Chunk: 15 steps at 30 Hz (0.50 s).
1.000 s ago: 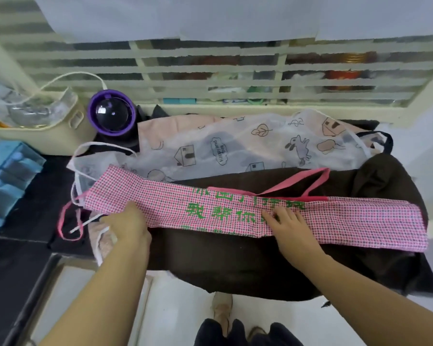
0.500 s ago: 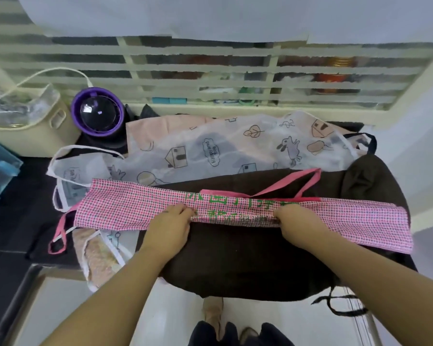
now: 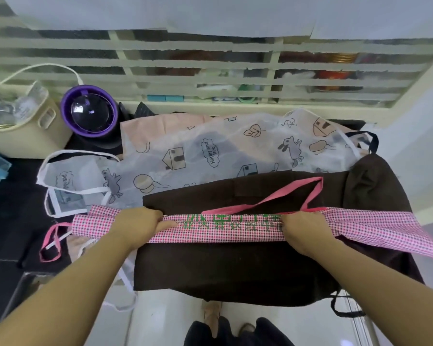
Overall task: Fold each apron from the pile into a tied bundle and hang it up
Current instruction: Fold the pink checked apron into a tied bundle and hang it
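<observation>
Both forearms reach forward from the near edge of the table [image 3: 5, 221], roughly parallel, wrists level, each hand knuckles-up on the pink checked apron [image 3: 225, 229]. The apron lies folded into a long narrow strip running left to right across the near part of the table, on top of a dark brown apron [image 3: 235, 268] whose front hangs over the near edge. The left hand [image 3: 138, 227] grips the strip left of its middle, fingers curled over the far edge and thumb lying along the cloth toward the right. The right hand [image 3: 304, 229] grips it right of the middle, fingers curled round the fold; its thumb is hidden. Green printed characters show on the stretch between the hands. A pink strap [image 3: 280, 193] loops from the strip's far edge over the brown cloth. Behind lies a white printed apron [image 3: 210, 151], and at the far left corner a purple round device [image 3: 89, 113].
</observation>
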Tool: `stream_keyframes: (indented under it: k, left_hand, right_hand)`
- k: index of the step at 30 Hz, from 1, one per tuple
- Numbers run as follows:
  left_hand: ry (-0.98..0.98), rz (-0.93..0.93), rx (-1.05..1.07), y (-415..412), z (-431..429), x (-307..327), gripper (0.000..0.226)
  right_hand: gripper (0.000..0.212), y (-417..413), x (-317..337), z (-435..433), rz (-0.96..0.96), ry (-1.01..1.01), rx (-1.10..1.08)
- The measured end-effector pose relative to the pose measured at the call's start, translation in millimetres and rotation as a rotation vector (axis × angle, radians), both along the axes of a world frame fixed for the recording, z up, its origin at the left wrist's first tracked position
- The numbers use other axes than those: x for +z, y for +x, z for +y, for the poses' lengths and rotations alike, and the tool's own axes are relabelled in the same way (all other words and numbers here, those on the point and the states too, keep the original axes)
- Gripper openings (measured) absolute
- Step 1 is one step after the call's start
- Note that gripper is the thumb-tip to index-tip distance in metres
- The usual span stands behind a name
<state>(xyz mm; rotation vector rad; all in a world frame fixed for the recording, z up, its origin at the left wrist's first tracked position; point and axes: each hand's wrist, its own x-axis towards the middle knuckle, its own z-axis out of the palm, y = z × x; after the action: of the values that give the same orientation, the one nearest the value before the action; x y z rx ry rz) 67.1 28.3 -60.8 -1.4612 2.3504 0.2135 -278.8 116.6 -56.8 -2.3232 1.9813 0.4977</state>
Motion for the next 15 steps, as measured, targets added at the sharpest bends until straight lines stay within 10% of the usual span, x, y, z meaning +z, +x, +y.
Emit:
stream_keyframes:
  k: [15]
  left_hand:
    - [-0.469,0.341,-0.094,-37,24,-8,0.033]
  right_hand:
    - [0.018,-2,-8,-22,0.052,0.208,0.016]
